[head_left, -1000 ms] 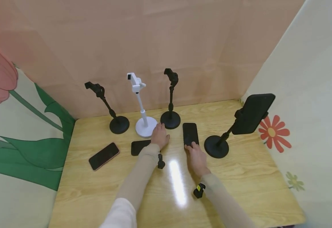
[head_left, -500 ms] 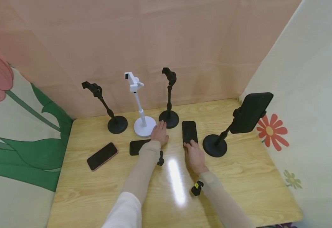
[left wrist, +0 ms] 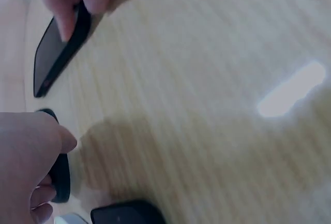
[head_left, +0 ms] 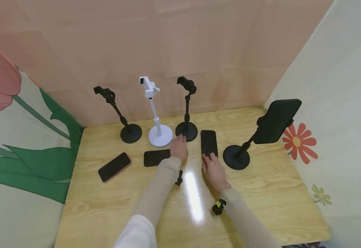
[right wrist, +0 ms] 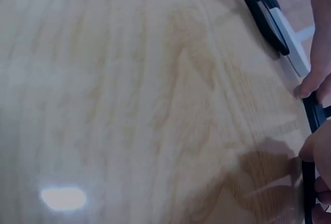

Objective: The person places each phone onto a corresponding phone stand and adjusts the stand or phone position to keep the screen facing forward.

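My left hand [head_left: 179, 150] grips the near edge of a black round base [head_left: 189, 131] belonging to the middle-right phone stand [head_left: 187, 103]. In the left wrist view, the thumb of my left hand [left wrist: 26, 162] lies at the edge of this disc, its fingers curled beyond. My right hand [head_left: 216, 172] pinches the near end of a black smartphone [head_left: 209, 140], which lies lengthwise just right of that stand. In the right wrist view my right hand [right wrist: 321, 157] is at the frame's edge. The stand's clamp holds no phone.
A white phone stand [head_left: 160, 136] and a black one [head_left: 131, 133] stand to the left with bare clamps. Two phones lie before them, one dark [head_left: 155, 158], one pink-edged [head_left: 114, 167]. On the right, another black stand [head_left: 236, 157] holds a phone [head_left: 276, 122].
The middle-right stand has slid slightly toward me, my left hand with it, and its clamp has turned a little. My right hand and its phone stay in place. The head view has shifted slightly.
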A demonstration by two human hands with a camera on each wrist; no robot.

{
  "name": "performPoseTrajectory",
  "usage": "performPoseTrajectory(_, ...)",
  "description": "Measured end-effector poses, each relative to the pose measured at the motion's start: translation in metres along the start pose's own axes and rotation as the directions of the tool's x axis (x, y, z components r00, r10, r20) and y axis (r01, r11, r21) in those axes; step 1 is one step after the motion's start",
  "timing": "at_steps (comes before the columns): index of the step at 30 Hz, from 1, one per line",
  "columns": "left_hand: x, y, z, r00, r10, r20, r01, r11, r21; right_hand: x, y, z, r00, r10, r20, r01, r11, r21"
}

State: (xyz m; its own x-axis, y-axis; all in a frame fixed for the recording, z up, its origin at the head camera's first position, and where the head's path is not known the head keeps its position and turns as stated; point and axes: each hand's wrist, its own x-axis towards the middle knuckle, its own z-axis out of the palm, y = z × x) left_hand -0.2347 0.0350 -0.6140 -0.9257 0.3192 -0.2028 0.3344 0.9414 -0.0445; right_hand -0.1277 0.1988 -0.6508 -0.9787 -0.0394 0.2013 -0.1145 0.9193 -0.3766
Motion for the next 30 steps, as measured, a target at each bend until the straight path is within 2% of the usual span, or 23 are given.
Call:
performPoseTrajectory(4, -0.008, 0.014, 0.006, 0.999, -0.017, -0.041, 0.021, 0.995, 0.093, -0.006, 0.003, -0.001, 1.000, -0.024, 0.014, 0.023, 0.999, 0.045)
performPoseTrajectory(7, -0.015, 0.025, 0.008, 0.999, -0.037, -0.033, 0.041, 0.989, 0.145, -0.011, 0.004, -0.004, 0.999, -0.013, 0.047, 0.008, 0.994, 0.107)
performPoseTrajectory(10, -0.021, 0.035, 0.012, 0.999, -0.044, -0.031, 0.049, 0.984, 0.174, -0.016, 0.004, -0.007, 0.997, 0.001, 0.072, -0.012, 0.987, 0.159)
performPoseTrajectory(15, -0.031, 0.042, 0.016, 0.998, -0.047, -0.048, 0.056, 0.975, 0.215, -0.021, 0.001, -0.010, 0.998, -0.030, 0.058, 0.017, 0.977, 0.213)
performPoseTrajectory(18, -0.036, 0.045, 0.017, 0.998, -0.041, -0.045, 0.050, 0.974, 0.220, -0.022, -0.001, -0.012, 0.997, -0.063, 0.040, 0.053, 0.975, 0.216)
performPoseTrajectory(23, -0.046, 0.049, 0.020, 0.998, -0.030, -0.049, 0.038, 0.982, 0.184, -0.022, 0.000, -0.014, 0.998, -0.061, 0.019, 0.057, 0.988, 0.143)
performPoseTrajectory(30, -0.056, 0.054, 0.021, 0.997, -0.037, -0.067, 0.046, 0.989, 0.140, -0.016, 0.003, -0.014, 0.995, -0.058, 0.080, 0.047, 0.990, 0.133)
